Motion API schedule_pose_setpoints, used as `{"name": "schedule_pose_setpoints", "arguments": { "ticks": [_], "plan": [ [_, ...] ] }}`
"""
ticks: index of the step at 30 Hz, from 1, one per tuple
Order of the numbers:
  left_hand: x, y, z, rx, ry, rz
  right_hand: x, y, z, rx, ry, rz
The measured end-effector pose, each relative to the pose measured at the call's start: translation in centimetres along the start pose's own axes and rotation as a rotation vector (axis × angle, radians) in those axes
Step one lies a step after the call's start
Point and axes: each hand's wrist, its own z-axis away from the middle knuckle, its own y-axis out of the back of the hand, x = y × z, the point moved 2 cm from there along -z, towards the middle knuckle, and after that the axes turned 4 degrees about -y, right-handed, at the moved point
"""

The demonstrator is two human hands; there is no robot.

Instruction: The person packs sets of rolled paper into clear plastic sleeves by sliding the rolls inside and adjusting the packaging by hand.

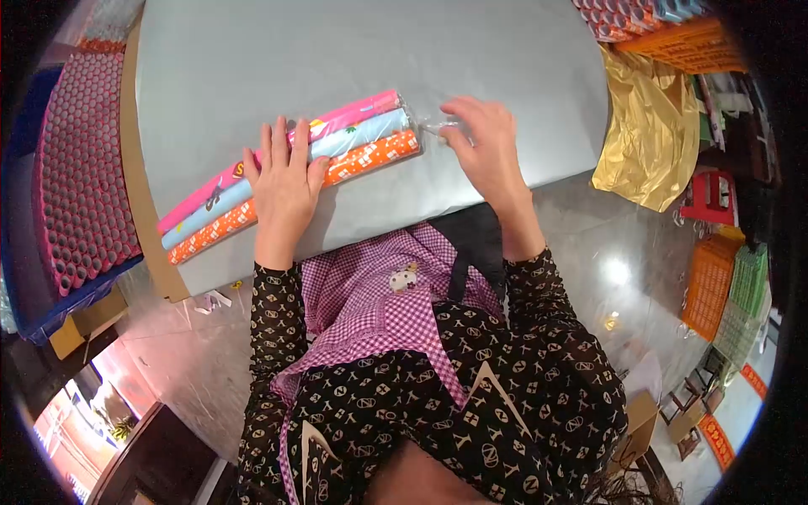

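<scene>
Three slim rolls of printed paper lie side by side on the grey tabletop (505, 50): a pink roll (353, 111), a light blue roll (366, 132) and an orange roll with white print (374, 157). Clear plastic wrap (429, 119) covers them and sticks out past their right ends. My left hand (284, 189) rests across the rolls, fingers spread and pressing flat, hiding their middle. At the right ends, my right hand (488, 151) pinches the loose end of the plastic wrap between thumb and fingers, just above the table surface.
Many pink tubes (88, 160) stand stacked in a blue bin at the left. On the right, gold sheeting (648, 126) hangs by the table, with a red stool (711, 198) and an orange crate (707, 282) on the floor. More rolls (619, 18) sit at the far right.
</scene>
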Motion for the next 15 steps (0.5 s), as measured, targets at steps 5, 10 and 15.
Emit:
{"name": "schedule_pose_setpoints", "arguments": {
  "ticks": [5, 10, 15],
  "plan": [
    [-0.1, 0.0, 0.1, 0.014, -0.008, -0.012, -1.9, -1.0, -0.2, 0.052, -0.016, -0.262],
    [0.1, 0.2, 0.0, 0.048, -0.018, -0.005, -2.5, -3.5, -0.5, -0.011, -0.071, -0.221],
    [0.0, 0.2, 0.1, 0.064, -0.013, -0.001, -2.6, -3.7, -1.1, -0.054, -0.118, -0.182]
  ]
}}
